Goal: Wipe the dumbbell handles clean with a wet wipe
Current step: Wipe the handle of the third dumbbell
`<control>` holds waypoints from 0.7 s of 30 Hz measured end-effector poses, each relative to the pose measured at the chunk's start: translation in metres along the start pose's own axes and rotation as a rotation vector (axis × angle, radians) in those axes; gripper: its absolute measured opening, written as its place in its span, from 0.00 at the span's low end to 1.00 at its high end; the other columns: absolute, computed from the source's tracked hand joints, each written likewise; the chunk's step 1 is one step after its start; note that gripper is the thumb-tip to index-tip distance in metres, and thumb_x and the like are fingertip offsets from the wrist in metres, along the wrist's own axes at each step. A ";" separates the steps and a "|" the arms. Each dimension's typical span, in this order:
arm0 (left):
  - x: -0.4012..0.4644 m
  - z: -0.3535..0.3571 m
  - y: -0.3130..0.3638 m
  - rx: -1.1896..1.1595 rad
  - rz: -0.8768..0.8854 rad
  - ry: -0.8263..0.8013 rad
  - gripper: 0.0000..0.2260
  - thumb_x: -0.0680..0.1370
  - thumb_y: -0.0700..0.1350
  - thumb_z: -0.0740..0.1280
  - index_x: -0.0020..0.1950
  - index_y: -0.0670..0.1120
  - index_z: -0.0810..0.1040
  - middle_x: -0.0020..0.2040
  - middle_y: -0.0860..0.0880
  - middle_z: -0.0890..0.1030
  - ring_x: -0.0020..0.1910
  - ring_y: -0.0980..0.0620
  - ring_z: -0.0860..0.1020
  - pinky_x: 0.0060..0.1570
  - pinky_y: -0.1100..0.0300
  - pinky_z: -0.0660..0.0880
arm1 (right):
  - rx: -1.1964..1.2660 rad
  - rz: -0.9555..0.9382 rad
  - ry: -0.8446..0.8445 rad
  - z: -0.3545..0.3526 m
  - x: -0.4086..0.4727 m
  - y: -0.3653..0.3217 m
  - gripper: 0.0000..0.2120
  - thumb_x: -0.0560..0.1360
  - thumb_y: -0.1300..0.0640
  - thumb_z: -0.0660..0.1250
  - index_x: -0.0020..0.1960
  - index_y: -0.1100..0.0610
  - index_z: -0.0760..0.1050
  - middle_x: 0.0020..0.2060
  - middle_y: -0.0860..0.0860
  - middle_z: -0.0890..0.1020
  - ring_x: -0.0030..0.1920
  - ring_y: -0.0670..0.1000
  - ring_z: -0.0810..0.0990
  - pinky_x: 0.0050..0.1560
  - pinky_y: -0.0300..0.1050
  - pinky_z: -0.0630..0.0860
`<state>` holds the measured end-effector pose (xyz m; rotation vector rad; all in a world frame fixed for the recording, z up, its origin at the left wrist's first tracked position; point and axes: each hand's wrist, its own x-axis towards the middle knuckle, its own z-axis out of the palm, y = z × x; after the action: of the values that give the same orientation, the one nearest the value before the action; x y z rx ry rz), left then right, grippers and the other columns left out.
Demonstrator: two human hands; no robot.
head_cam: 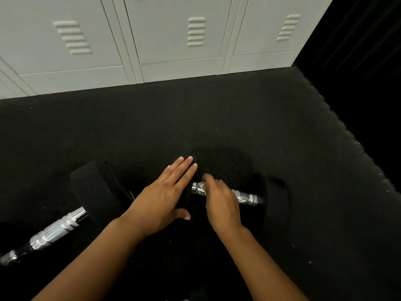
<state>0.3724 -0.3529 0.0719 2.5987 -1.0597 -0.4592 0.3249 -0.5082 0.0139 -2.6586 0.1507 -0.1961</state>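
On black rubber flooring [282, 131], the left hand [165, 196] lies flat, fingers straight and together, on the right dumbbell's near-left black head. The right hand [219, 198] curls over its knurled chrome handle [245, 197], apparently rubbing a whitish wet wipe [200, 185]. Next likely comes the second chrome-handled dumbbell [56, 233] at left; grey lockers [173, 40] stand beyond.

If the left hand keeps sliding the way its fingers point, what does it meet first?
Judging by this one view, the left hand points up and right over the dumbbell's dark head. Beyond its fingertips only black floor shows, then the grey lockers. Depth is uncertain.
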 end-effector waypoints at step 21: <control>0.004 0.004 -0.005 -0.113 0.011 0.000 0.49 0.69 0.52 0.74 0.72 0.56 0.36 0.73 0.59 0.34 0.69 0.62 0.30 0.59 0.73 0.26 | -0.112 0.008 -0.330 -0.009 0.038 -0.008 0.09 0.77 0.58 0.57 0.53 0.56 0.75 0.45 0.56 0.81 0.46 0.59 0.79 0.41 0.47 0.70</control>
<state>0.3767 -0.3532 0.0657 2.4926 -1.0175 -0.5015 0.3612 -0.5102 0.0296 -2.7553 0.0668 0.2614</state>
